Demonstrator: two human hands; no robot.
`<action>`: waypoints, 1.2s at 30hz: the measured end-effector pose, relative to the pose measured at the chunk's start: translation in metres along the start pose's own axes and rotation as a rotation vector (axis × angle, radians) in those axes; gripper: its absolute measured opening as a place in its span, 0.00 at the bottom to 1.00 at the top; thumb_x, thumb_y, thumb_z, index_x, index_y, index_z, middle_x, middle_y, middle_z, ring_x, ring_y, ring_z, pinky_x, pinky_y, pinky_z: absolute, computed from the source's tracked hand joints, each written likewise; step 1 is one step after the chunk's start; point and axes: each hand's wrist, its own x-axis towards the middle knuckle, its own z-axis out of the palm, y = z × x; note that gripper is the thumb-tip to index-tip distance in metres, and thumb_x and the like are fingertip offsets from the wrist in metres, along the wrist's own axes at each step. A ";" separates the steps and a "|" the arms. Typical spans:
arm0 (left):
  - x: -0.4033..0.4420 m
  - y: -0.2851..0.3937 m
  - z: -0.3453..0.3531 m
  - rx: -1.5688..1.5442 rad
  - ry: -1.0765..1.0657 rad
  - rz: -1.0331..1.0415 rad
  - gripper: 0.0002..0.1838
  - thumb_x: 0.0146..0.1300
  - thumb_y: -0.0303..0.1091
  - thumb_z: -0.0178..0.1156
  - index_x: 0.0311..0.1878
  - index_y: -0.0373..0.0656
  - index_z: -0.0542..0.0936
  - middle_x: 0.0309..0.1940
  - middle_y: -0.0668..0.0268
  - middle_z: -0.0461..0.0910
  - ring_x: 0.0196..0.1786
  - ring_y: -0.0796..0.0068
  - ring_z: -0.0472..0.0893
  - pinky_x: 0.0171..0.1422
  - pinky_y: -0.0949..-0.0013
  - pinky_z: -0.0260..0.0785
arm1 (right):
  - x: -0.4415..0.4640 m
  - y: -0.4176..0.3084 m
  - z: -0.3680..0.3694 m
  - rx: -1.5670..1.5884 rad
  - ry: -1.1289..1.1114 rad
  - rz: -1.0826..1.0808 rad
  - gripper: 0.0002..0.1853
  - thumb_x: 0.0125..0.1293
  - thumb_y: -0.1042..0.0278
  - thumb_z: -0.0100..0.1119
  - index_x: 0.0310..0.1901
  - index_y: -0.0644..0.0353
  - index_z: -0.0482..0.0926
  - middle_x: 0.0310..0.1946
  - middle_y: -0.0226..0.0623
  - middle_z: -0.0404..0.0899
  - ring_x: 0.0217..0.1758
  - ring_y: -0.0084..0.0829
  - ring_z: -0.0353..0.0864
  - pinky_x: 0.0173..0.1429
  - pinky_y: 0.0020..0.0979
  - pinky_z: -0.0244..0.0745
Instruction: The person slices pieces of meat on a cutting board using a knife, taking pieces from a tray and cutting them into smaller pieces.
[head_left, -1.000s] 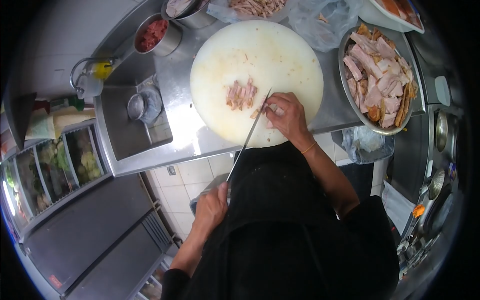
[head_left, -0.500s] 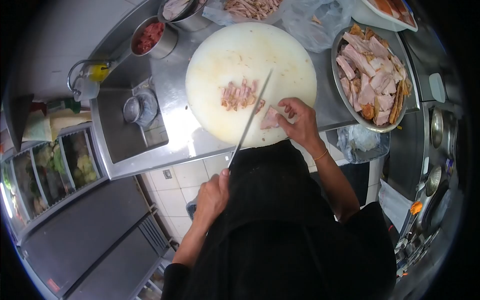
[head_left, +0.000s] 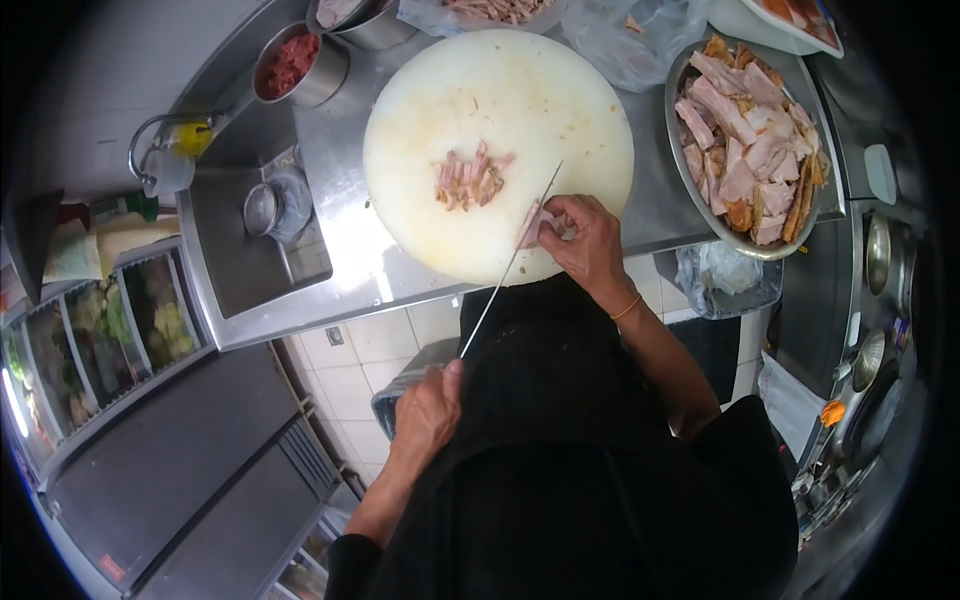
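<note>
My left hand (head_left: pixel 428 408) is wrapped round the handle end of a long knife (head_left: pixel 497 290), low in front of the black apron. The blade slants up and right over the round white cutting board (head_left: pixel 420 100). On the board's lower right, my right hand (head_left: pixel 588 245) pinches a piece of pale pink meat (head_left: pixel 540 228) with bent fingers, and the blade lies along the meat's left side. To the left of the blade sits a small heap of cut meat strips (head_left: pixel 468 180). The knife handle is mostly hidden in my left hand.
Right of the board stands an oval metal tray (head_left: pixel 672 150) heaped with meat slabs. A metal pot (head_left: pixel 325 80) of raw red meat and a plastic bag (head_left: pixel 635 45) lie behind. The sink (head_left: pixel 225 270) is at left, and a lined bin (head_left: pixel 725 285) is below the counter.
My right hand has closed in on the meat piece and moved slightly left. The blade has shifted right to the meat, and the strips look more bunched together. The view has shifted slightly.
</note>
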 end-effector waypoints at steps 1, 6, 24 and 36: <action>-0.003 -0.003 0.000 0.017 0.011 -0.001 0.31 0.83 0.50 0.44 0.32 0.32 0.79 0.25 0.35 0.78 0.34 0.26 0.79 0.40 0.37 0.69 | 0.000 0.000 0.000 -0.007 -0.006 0.001 0.10 0.56 0.71 0.67 0.40 0.61 0.84 0.33 0.41 0.83 0.38 0.43 0.82 0.44 0.41 0.80; -0.020 -0.014 -0.006 0.045 -0.137 -0.092 0.29 0.81 0.54 0.46 0.37 0.34 0.78 0.32 0.33 0.82 0.39 0.23 0.80 0.48 0.33 0.71 | 0.001 0.002 0.005 -0.045 0.025 -0.040 0.10 0.54 0.73 0.66 0.39 0.62 0.84 0.33 0.42 0.83 0.39 0.45 0.82 0.45 0.43 0.79; 0.041 0.024 -0.017 -0.246 -0.094 -0.116 0.40 0.82 0.60 0.37 0.39 0.29 0.84 0.35 0.30 0.81 0.47 0.25 0.80 0.56 0.39 0.70 | 0.013 -0.007 -0.008 -0.004 -0.104 -0.040 0.10 0.53 0.72 0.67 0.39 0.62 0.82 0.37 0.42 0.82 0.43 0.45 0.81 0.50 0.42 0.78; 0.003 -0.001 -0.017 -0.050 -0.074 -0.095 0.34 0.82 0.55 0.42 0.36 0.31 0.83 0.36 0.29 0.81 0.45 0.24 0.80 0.54 0.34 0.69 | 0.030 0.007 0.020 -0.015 0.010 -0.239 0.05 0.57 0.72 0.70 0.35 0.60 0.85 0.38 0.38 0.86 0.44 0.43 0.81 0.51 0.40 0.79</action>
